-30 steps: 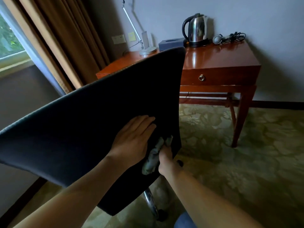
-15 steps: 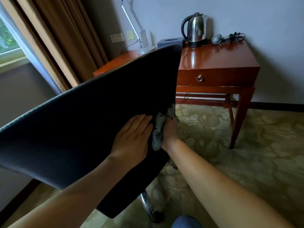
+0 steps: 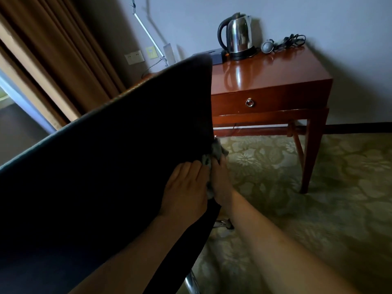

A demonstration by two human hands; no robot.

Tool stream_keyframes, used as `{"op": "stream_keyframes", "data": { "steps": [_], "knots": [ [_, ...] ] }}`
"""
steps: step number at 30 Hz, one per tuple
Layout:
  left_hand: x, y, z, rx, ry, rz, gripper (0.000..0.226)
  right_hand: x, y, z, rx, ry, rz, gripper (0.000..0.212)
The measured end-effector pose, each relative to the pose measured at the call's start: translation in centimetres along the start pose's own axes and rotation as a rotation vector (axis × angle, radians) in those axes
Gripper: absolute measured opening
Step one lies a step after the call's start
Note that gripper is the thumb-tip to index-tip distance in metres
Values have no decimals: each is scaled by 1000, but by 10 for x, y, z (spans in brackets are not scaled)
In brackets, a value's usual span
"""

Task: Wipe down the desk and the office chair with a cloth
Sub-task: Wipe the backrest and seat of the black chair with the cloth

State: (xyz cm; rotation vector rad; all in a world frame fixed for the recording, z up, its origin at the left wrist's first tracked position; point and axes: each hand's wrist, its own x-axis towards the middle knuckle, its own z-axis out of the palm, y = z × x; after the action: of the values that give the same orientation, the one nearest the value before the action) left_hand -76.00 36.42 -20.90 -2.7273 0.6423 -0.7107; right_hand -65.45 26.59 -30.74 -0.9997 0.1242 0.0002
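While left hand (image 3: pixel 186 187) lies flat on chair (image 3: pixel 106 177), right hand (image 3: pixel 220 183) grips half-hidden cloth (image 3: pixel 214 153).

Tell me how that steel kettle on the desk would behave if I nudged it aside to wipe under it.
The kettle is tall on a narrow black base, so a high push may tip it or lift it off; push low. The glossy desk top suggests the base would probably slide easily. Its weight depends on the water inside, which cannot be seen.
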Motion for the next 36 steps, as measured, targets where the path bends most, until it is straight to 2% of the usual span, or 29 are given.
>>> {"op": "stream_keyframes", "data": {
  "steps": [3,6,9,12,13,16,20,23,26,30,32,36],
  "knots": [
    [11,0,13,-4,-5,-39,38,16,61,-28,15,107,287,35],
    [17,2,20,-14,-12,-74,38,21,91,-37,-55,162,403,46],
    [21,1,25,-8,-13,-74,35,29,86,-30,36,216,383,34],
    [24,0,25,19,-29,-74,38,45,61,-20,84,180,314,51],
    [24,0,24,24,-39,-77,39,48,49,-14,115,140,274,50],
    [21,1,20,24,-80,-83,39,45,-3,8,136,115,157,36],
    [13,0,12,6,-76,-100,35,47,-66,28,96,5,-79,28],
    [5,4,10,-49,-40,-121,33,45,-98,32,-11,-73,-212,33],
    [3,16,16,-114,-23,-127,39,49,-108,28,-80,-64,-297,31],
    [20,30,34,-279,-26,-194,46,55,-102,21,-115,-26,-300,31],
    [30,32,45,-341,-23,-256,51,59,-83,15,-147,22,-257,24],
    [28,39,71,-310,20,-304,59,64,-2,-14,-21,121,-28,32]
  ]
}}
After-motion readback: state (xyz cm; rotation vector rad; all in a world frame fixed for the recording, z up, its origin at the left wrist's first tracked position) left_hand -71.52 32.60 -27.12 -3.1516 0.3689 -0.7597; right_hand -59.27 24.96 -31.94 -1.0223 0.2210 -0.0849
